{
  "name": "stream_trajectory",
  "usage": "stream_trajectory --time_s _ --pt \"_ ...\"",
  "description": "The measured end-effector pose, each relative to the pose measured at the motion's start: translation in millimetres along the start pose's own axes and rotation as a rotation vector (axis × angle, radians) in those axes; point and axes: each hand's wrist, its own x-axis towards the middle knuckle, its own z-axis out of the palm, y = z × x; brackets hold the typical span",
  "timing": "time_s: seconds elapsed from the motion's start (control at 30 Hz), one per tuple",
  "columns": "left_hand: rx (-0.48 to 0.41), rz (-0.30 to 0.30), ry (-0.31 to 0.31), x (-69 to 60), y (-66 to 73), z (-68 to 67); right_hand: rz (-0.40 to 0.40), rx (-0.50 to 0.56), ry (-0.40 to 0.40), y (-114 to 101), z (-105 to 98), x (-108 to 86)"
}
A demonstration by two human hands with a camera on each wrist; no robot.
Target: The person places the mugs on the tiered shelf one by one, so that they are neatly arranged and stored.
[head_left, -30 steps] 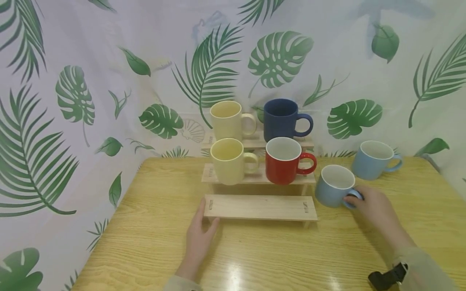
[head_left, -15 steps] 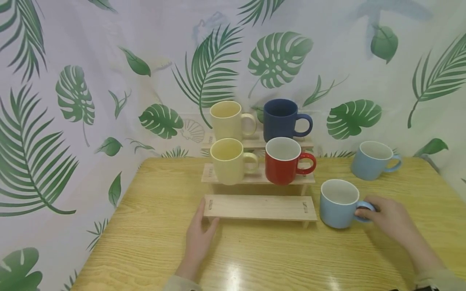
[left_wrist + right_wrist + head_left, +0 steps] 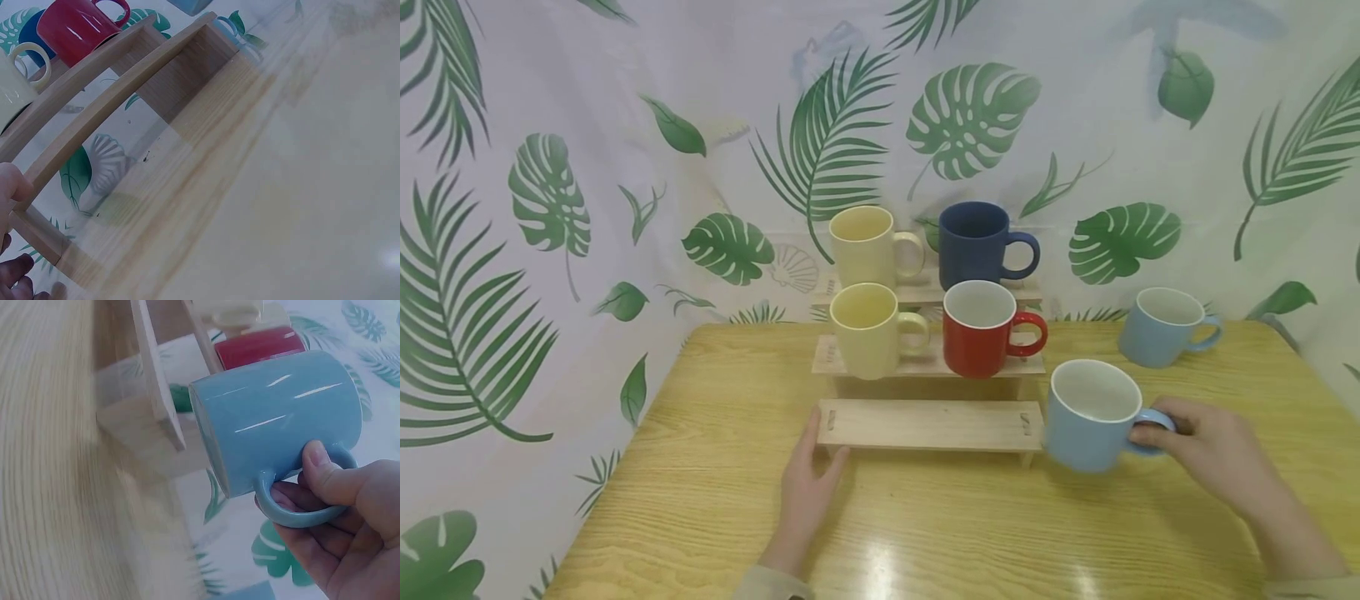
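In the head view my right hand (image 3: 1217, 450) grips the handle of a light blue mug (image 3: 1090, 425), thumb on top, fingers through the loop. The mug is upright and raised off the table, just off the right end of the lowest board of a stepped wooden rack (image 3: 925, 423). The right wrist view shows the same blue mug (image 3: 281, 419) beside the board's end. My left hand (image 3: 808, 483) holds the left end of that board, thumb at the front edge; the left wrist view shows only part of its fingers (image 3: 15, 269). Nothing stands on the lowest board.
On the middle step stand a yellow mug (image 3: 867, 333) and a red mug (image 3: 976, 333). The top step holds another yellow mug (image 3: 859, 242) and a dark blue mug (image 3: 970, 242). A second light blue mug (image 3: 1157, 329) stands at the table's back right, before a leaf-print cloth (image 3: 715, 108).
My right hand has brought the light blue mug forward from near the other blue mug, then up and slightly left toward the lowest board. My left hand has stayed on the rack.
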Motion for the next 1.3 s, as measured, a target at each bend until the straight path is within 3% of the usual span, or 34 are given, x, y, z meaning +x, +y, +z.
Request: stream_trajectory --time_s 0.27,0.67,1.03,1.3 --pt "0.002 0.011 -0.002 0.9 -1.0 -1.0 -0.122 0.073 0.087 -20 29 10.3" --pt "0.005 0.027 0.001 1.0 -0.4 -0.5 -0.151 0.143 0.040 -52 71 26.1" --pt "0.007 0.045 0.009 1.5 -3.7 0.5 -0.057 0.233 -0.055 -89 108 42.7" --pt "0.015 0.062 0.034 2.7 -4.4 0.9 -0.072 0.305 -0.059 -110 139 51.7"
